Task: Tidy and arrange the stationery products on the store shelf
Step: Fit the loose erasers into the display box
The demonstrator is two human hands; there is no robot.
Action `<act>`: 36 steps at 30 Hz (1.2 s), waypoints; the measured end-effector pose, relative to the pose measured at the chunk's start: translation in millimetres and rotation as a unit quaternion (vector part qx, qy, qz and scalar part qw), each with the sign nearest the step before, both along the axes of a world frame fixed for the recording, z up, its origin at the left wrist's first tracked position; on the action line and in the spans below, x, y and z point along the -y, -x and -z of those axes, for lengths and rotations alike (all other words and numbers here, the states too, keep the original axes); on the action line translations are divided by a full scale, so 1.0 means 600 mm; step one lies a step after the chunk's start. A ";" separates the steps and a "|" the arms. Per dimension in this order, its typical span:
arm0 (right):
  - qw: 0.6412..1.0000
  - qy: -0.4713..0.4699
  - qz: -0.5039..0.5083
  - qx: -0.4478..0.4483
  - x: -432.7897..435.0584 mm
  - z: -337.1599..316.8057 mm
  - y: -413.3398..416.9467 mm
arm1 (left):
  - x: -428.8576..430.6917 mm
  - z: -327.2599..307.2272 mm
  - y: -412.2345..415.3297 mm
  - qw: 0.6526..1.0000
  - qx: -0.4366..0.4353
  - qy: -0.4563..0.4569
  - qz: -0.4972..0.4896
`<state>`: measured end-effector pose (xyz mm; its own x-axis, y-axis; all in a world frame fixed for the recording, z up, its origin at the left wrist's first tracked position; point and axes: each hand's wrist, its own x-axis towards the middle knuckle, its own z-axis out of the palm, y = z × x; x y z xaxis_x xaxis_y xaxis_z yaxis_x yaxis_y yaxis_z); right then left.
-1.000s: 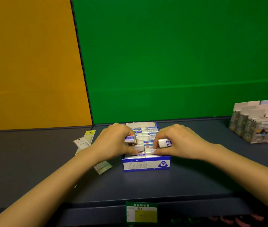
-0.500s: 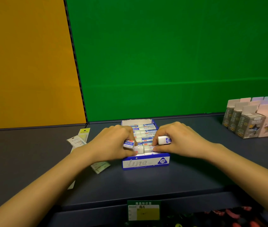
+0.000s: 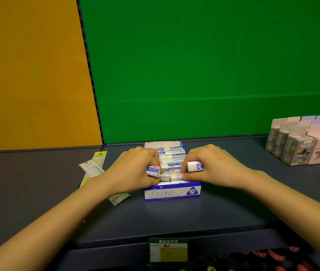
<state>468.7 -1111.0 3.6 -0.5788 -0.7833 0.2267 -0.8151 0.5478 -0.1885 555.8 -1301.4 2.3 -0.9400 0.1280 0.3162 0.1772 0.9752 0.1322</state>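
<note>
Blue-and-white display box (image 3: 173,193) lies under both hands; left hand (image 3: 133,170) pinches 1 sleeved eraser (image 3: 153,171), right hand (image 3: 216,167) a 2B eraser (image 3: 194,166). Each should probably drop flat, labels matching the packed erasers (image 3: 174,159).

The blue-and-white display box (image 3: 172,193) looks like glossy printed card (its front catches light); the shelf (image 3: 174,218) is dark, matt and smooth; the flat packets (image 3: 91,169) are shiny clear plastic.
</note>
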 end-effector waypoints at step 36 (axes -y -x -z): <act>0.986 0.013 -0.123 0.112 0.006 -0.008 -0.008 | 0.035 -0.029 -0.043 0.966 0.153 -0.206 0.018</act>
<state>473.6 -1114.6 8.1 -0.4095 -0.9021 0.1361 -0.8593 0.3313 -0.3897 581.8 -1322.4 19.5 -0.9948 0.0850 0.0559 0.1017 0.8220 0.5603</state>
